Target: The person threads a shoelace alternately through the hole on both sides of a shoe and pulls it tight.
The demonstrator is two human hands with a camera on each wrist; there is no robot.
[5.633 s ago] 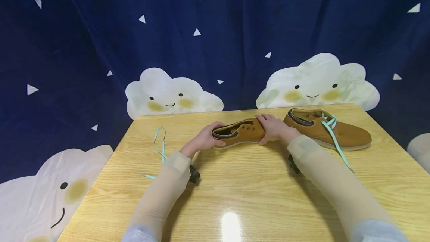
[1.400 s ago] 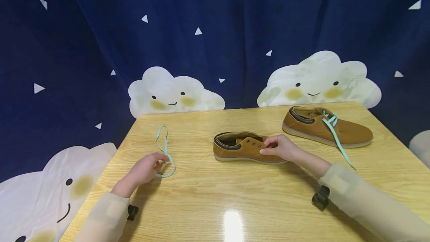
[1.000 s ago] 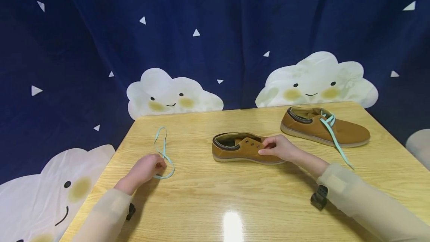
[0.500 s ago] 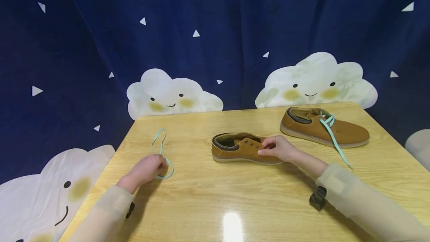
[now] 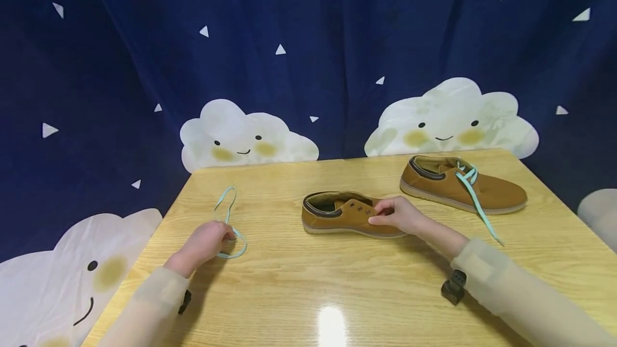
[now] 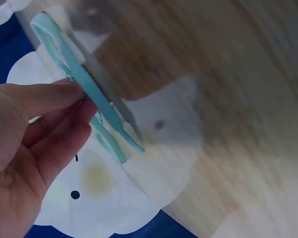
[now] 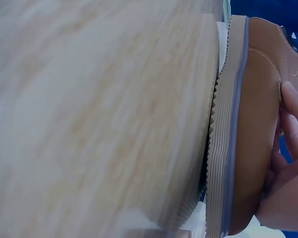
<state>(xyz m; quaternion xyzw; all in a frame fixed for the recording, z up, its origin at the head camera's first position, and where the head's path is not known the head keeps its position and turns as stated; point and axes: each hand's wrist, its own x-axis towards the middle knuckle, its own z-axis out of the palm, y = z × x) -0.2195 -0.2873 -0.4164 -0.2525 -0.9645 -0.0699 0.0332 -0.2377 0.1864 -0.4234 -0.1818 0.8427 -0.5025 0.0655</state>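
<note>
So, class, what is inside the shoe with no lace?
Inside the unlaced shoe, brownish lining shows, with a dark area below; the space toward the toe is covered by the upper.

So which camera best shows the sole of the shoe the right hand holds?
The right wrist view: there the sole is close, with clear ridges. The head view shows only a thin, pale strip, too small for ridges. The left wrist view doesn't show it.

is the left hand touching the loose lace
Touching: the left wrist view shows the left hand pinching the loose lace between thumb and fingers.
</note>
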